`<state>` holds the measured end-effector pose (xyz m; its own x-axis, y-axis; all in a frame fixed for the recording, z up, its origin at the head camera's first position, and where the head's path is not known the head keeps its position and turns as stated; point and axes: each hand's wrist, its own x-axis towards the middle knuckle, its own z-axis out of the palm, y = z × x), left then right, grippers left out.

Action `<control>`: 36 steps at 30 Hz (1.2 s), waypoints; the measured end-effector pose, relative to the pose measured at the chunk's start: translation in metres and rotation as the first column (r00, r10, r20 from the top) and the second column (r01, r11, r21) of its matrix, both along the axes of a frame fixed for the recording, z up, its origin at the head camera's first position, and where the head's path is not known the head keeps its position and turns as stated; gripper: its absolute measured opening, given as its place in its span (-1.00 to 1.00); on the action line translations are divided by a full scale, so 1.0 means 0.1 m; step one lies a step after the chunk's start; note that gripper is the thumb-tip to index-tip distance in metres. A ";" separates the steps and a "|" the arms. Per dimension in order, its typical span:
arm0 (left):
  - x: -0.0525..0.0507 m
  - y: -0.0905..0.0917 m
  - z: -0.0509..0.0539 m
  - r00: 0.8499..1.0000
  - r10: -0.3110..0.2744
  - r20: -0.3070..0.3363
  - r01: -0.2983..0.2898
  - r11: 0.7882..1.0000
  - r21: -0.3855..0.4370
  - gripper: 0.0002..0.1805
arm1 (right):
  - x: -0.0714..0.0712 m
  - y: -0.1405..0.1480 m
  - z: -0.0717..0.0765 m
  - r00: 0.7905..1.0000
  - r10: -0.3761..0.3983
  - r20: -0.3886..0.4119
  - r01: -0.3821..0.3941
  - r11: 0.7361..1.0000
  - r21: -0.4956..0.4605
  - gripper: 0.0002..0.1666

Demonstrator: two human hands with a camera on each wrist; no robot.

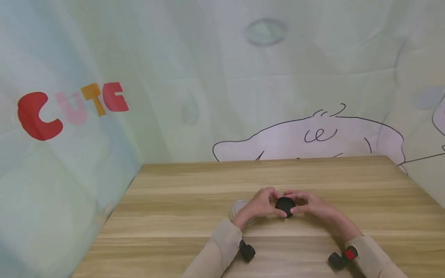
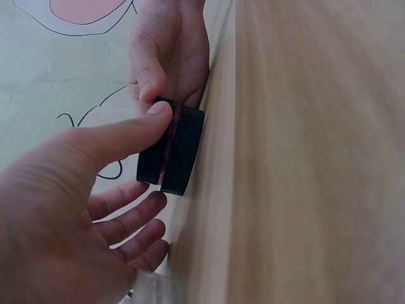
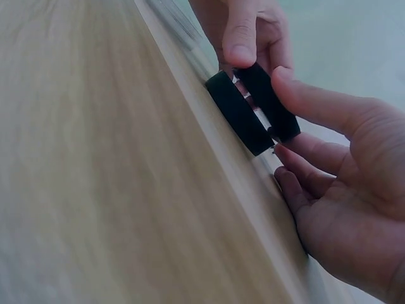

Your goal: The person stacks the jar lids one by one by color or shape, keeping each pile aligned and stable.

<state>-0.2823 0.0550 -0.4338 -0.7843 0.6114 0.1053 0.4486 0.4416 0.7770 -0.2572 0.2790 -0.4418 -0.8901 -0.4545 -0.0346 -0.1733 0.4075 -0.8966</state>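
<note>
A black round thing [image 1: 285,207] is between my two hands over the wooden table. The wrist views show it as two thick black discs, an upper disc [image 3: 269,104] and a lower disc [image 3: 239,114], with a narrow gap between them. My left hand [image 1: 260,203] pinches the upper disc at its rim from the left, thumb nearest me. From the right, the thumb and fingers of my right hand [image 1: 314,205] curl round the same rim. Whether the lower disc touches the table I cannot tell. Partly hidden behind my left wrist is a clear round container [image 1: 238,208].
The wooden table [image 1: 174,200] ends at a back edge against a pale printed cloth [image 1: 194,77]. Another cloth wall with coloured letters [image 1: 39,116] stands at the left. Black wrist devices [image 1: 247,251] sit on both beige sleeves [image 1: 213,247].
</note>
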 end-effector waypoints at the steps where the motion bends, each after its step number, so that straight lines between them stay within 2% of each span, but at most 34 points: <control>1: 0.00 0.00 -0.01 1.000 -0.007 -0.013 0.007 1.000 -0.009 -0.51 | 0.00 0.01 0.00 1.000 0.009 0.003 -0.009 1.000 -0.003 -0.43; 7: 0.01 0.02 -0.01 0.999 -0.029 -0.023 0.029 0.999 -0.040 -0.53 | 0.03 0.04 0.01 0.999 0.045 -0.013 -0.045 0.999 0.015 -0.43; 13: -0.01 0.00 0.01 1.000 -0.028 -0.004 0.028 0.997 -0.073 -0.52 | 0.03 0.02 0.03 0.998 0.051 -0.036 -0.049 0.997 0.052 -0.41; 17: -0.03 -0.01 0.01 0.999 -0.044 0.016 0.045 0.997 -0.069 -0.52 | 0.01 0.02 0.02 0.997 0.054 -0.046 -0.051 0.997 0.061 -0.40; 30: -0.06 -0.04 -0.01 0.997 -0.074 0.018 0.074 0.995 -0.061 -0.47 | -0.01 -0.01 -0.03 0.998 0.025 -0.063 -0.020 0.996 0.081 -0.33; 33: -0.05 -0.05 0.00 0.997 -0.066 0.049 0.068 0.996 -0.054 -0.44 | -0.01 0.00 -0.03 0.998 0.027 -0.058 -0.022 0.996 0.084 -0.30; 36: -0.06 -0.10 0.03 0.994 -0.051 0.095 0.055 0.997 -0.048 -0.32 | 0.01 0.02 -0.02 0.999 0.007 -0.037 -0.004 0.998 0.070 -0.31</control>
<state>-0.2882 0.0451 -0.4312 -0.7555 0.6551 0.0006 0.3984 0.4587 0.7943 -0.2560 0.2806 -0.4436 -0.8889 -0.4569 -0.0329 -0.2087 0.4678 -0.8589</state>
